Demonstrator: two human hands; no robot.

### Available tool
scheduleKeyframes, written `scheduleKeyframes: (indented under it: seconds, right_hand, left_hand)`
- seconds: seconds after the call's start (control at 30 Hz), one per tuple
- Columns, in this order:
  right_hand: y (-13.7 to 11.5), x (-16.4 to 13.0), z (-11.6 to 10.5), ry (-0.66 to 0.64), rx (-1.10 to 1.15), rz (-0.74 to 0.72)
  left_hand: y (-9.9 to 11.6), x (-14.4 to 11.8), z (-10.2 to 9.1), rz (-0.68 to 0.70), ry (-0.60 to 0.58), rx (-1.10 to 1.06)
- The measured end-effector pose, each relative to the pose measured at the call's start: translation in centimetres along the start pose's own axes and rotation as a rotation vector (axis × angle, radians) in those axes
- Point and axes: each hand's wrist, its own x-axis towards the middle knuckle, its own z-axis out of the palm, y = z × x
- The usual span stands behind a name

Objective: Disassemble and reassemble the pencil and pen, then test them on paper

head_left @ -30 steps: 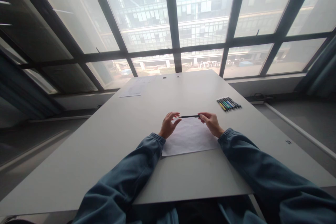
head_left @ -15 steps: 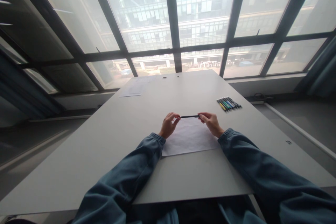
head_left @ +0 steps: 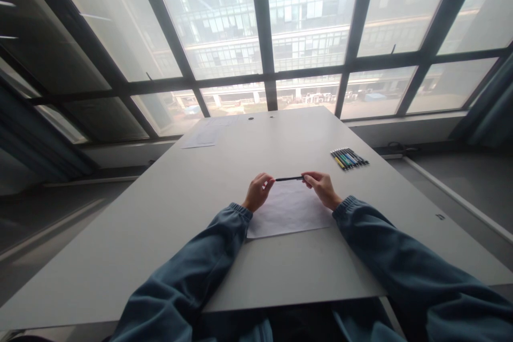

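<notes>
A slim black pen (head_left: 289, 178) is held level above a white sheet of paper (head_left: 290, 214). My right hand (head_left: 320, 187) pinches the pen's right end between thumb and fingers. At its left end, the thumb and fingertips of my left hand (head_left: 259, 191) are closed on the tip. Whether a small cap sits between those left fingertips is too small to make out. The paper lies on the table beneath both hands, its upper part partly covered by them.
A row of several pens (head_left: 349, 158) with coloured and black barrels lies to the right on the white table (head_left: 180, 235). More paper sheets (head_left: 200, 138) lie at the far left. A small dark object (head_left: 440, 217) is near the right edge. Large windows stand beyond.
The pen tilts slightly more, its left end a touch lower, and my left fingertips have shifted very slightly left and down. My right hand stays in place.
</notes>
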Motion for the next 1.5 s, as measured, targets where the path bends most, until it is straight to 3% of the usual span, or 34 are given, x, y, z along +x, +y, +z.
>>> scheduleKeyframes:
  seconds: [0.43,0.57,0.9,1.5]
  right_hand:
    - [-0.20,-0.03,0.06,0.012,0.014,-0.001]
    - [-0.08,0.01,0.04,0.017,0.011,-0.002]
    - [-0.05,0.07,0.03,0.020,0.007,-0.004]
    - [-0.11,0.06,0.00,0.024,0.001,-0.015]
  left_hand:
    - [-0.83,-0.40,0.29,-0.097,-0.111,-0.090]
    - [-0.96,-0.35,0.38,-0.122,-0.082,-0.101]
    - [-0.98,-0.27,0.74,-0.027,0.021,-0.089]
    - [-0.69,-0.32,0.58,-0.049,0.043,-0.043]
